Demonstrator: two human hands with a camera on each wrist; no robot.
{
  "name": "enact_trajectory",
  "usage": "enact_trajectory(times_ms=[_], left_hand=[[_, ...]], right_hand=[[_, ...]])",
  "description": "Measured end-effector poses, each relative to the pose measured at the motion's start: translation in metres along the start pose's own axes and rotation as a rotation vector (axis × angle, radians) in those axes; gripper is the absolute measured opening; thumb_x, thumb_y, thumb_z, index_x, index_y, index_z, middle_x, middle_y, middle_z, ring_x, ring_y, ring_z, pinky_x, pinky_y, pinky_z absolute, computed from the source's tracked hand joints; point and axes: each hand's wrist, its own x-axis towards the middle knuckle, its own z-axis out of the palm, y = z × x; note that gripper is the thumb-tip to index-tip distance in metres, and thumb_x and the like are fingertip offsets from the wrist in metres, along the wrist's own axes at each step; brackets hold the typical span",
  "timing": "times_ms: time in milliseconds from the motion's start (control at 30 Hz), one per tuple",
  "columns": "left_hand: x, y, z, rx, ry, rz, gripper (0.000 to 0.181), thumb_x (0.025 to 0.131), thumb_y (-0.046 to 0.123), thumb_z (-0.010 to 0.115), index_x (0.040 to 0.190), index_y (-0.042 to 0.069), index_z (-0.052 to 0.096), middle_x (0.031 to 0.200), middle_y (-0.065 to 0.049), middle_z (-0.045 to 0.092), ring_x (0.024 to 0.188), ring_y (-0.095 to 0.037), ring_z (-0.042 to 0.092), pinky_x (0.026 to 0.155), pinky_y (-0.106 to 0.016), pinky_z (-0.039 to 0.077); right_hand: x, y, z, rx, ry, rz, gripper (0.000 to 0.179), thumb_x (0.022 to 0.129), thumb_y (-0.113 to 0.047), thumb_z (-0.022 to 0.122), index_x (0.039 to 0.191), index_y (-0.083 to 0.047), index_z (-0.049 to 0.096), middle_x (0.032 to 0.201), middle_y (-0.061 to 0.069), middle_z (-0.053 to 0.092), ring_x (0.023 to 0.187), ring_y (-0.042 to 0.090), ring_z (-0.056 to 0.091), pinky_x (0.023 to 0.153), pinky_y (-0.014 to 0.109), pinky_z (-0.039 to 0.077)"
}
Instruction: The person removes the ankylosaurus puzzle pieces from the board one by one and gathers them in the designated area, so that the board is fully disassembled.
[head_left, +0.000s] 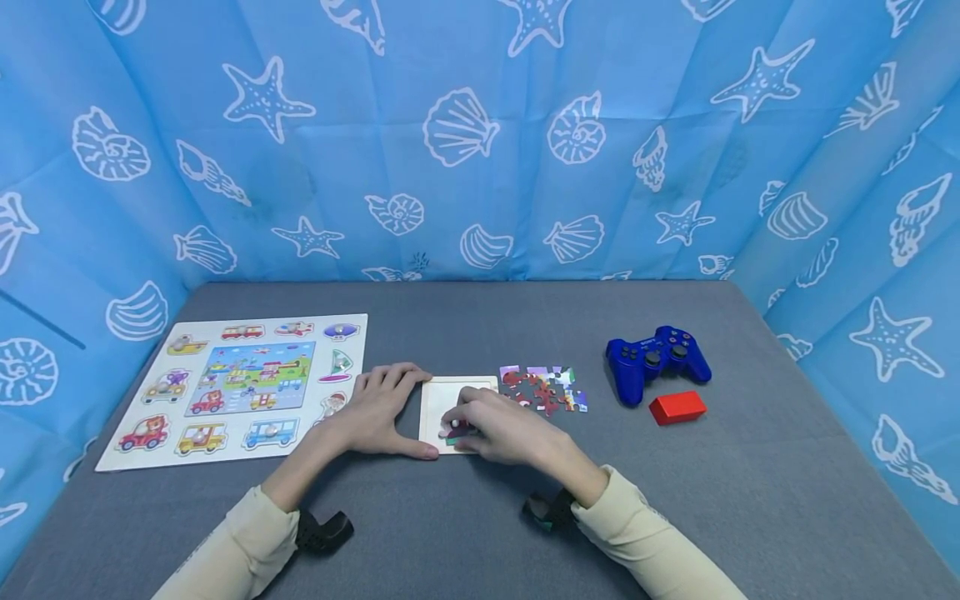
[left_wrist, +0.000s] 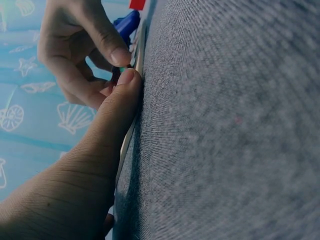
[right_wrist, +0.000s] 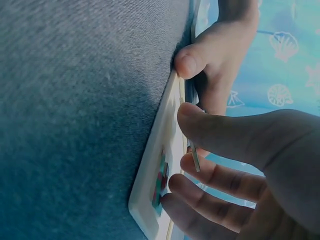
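Note:
A small square wooden puzzle tray (head_left: 431, 408) lies flat on the grey table. My left hand (head_left: 378, 410) spans its left side, thumb against the near corner and spread fingers at the far one. Over the tray, my right hand (head_left: 502, 427) pinches a jigsaw piece (right_wrist: 195, 156) between thumb and index finger, seen nearly edge-on in the right wrist view. Beneath the other fingers, green and red pieces (right_wrist: 160, 185) lie in the tray. To the right of the tray, several loose jigsaw pieces (head_left: 550, 402) with red and purple print lie in a cluster.
A large white board puzzle (head_left: 172, 333) with vehicle pieces lies to the left. At the right are a blue game controller (head_left: 651, 360) and a red block (head_left: 677, 407). A blue curtain (head_left: 480, 192) with shells and starfish borders the table's back and sides.

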Motion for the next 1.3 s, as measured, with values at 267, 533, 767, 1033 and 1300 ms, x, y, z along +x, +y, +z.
enact_trajectory(times_ms=[267,533,767,1033,1300], left_hand=[[-0.001,-0.001,0.0,0.002,-0.003,-0.002,0.108,0.07,0.08,0.074,0.154,0.021,0.039,0.157,-0.01,0.038,0.141,-0.038,0.034,0.11,-0.063,0.027],[0.0,0.001,0.0,0.007,-0.012,-0.014,0.109,0.07,0.081,0.073,0.154,0.022,0.039,0.157,-0.011,0.037,0.141,-0.039,0.035,0.11,-0.063,0.027],[0.001,0.0,0.001,0.011,-0.012,-0.019,0.109,0.069,0.081,0.073,0.154,0.022,0.039,0.158,-0.011,0.037,0.141,-0.038,0.035,0.11,-0.063,0.027],[0.001,0.0,0.001,0.011,-0.01,-0.016,0.11,0.069,0.081,0.074,0.154,0.021,0.039,0.158,-0.011,0.037,0.141,-0.038,0.035,0.11,-0.062,0.027],[0.001,0.0,0.0,0.012,-0.012,-0.017,0.109,0.069,0.081,0.074,0.154,0.021,0.039,0.157,-0.011,0.037,0.14,-0.038,0.035,0.109,-0.062,0.028]], right_hand=[[-0.006,0.0,-0.005,-0.03,0.019,0.015,0.03,0.093,-0.019,0.077,0.121,-0.01,0.074,0.103,0.002,0.068,0.082,0.008,0.052,0.072,0.022,0.043],[-0.026,0.011,-0.012,-0.035,0.062,0.015,0.027,0.093,-0.019,0.076,0.119,-0.01,0.075,0.102,0.002,0.067,0.082,0.009,0.053,0.072,0.022,0.045],[-0.047,0.026,-0.015,-0.027,0.067,0.072,0.027,0.092,-0.021,0.077,0.118,-0.012,0.075,0.099,0.0,0.065,0.08,0.007,0.05,0.07,0.023,0.043],[-0.071,0.037,-0.02,-0.04,0.062,0.16,0.03,0.091,-0.021,0.078,0.121,-0.016,0.075,0.104,-0.001,0.067,0.09,0.011,0.058,0.078,0.031,0.051],[-0.089,0.045,-0.025,-0.003,0.05,0.239,0.033,0.092,-0.02,0.077,0.124,-0.015,0.073,0.122,0.009,0.069,0.106,0.023,0.067,0.091,0.049,0.056]])
